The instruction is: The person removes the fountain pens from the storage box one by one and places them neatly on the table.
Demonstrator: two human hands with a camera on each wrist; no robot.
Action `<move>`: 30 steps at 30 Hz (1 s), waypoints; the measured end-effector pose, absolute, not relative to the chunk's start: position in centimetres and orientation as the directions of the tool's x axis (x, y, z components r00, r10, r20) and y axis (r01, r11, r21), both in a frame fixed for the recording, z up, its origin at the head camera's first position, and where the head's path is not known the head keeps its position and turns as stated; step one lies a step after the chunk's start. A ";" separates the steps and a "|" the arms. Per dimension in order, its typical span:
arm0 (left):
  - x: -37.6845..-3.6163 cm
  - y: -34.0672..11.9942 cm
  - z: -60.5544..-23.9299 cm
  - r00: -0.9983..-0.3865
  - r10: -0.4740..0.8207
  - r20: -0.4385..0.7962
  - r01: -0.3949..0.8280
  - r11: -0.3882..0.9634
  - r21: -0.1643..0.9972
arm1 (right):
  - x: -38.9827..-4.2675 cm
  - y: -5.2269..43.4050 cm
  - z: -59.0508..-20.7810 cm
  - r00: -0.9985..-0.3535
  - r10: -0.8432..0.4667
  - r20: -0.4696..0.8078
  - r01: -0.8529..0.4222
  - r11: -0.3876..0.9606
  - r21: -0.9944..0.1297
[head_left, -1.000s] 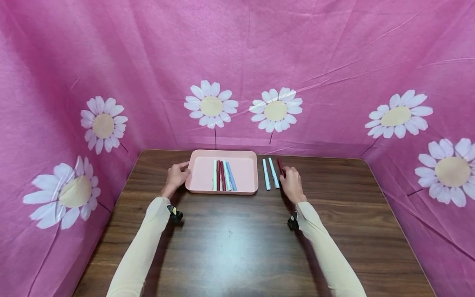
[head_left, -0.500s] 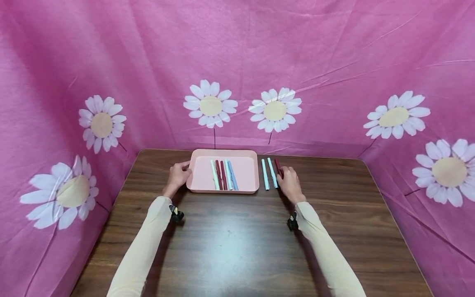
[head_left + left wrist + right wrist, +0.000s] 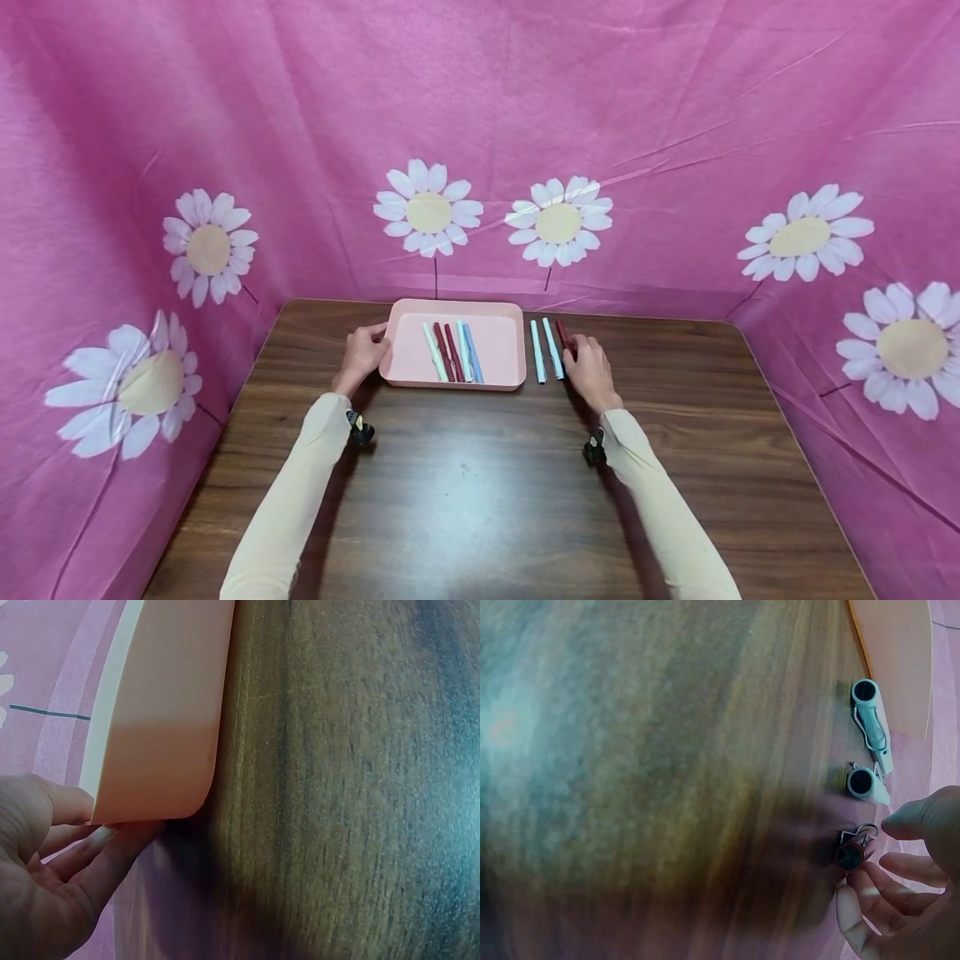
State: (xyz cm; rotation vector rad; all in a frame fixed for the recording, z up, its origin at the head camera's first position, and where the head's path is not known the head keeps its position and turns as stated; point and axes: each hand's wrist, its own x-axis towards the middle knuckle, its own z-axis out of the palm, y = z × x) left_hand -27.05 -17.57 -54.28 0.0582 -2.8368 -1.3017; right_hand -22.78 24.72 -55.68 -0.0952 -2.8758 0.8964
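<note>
At its left end, a pink tray (image 3: 487,371) has my left hand (image 3: 363,352) on it; in the left wrist view the thumb is at the rim and the fingers are bent against the outer wall. Several capped pens lie side by side in the tray: pale green (image 3: 433,352), two dark red (image 3: 444,352), pale blue (image 3: 464,350) and a darker blue (image 3: 473,354). Right of the tray, my right hand (image 3: 590,367) holds a dark red pen (image 3: 850,855) low at the table, fingers curled about it. The palm hides much of this pen in the head view.
Two light blue pens, the left one (image 3: 537,352) and the right one (image 3: 553,350), lie between the tray and my right hand. The brown wooden table (image 3: 465,500) meets a pink flowered cloth (image 3: 480,108) at its back and sides.
The dark red pen at my right hand has shifted slightly left, nearer the light blue pens. The tray has edged right with my left hand, and the pens inside now lie more slanted.
</note>
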 end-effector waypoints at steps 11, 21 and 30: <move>-27.2 -17.5 -54.3 -0.999 -0.039 0.003 -0.023 0.654 0.756 | -23.0 23.5 -54.7 -0.952 0.083 0.295 -0.093 0.839 -0.536; -26.9 -17.5 -54.3 -0.999 -0.041 -0.004 -0.030 0.658 0.753 | -23.4 22.1 -54.6 -0.901 -0.014 0.434 -0.234 0.858 -0.457; -26.8 -17.5 -54.5 -0.999 -0.052 -0.010 -0.042 0.662 0.749 | -23.2 21.8 -54.2 -0.885 -0.083 0.459 -0.268 0.896 -0.355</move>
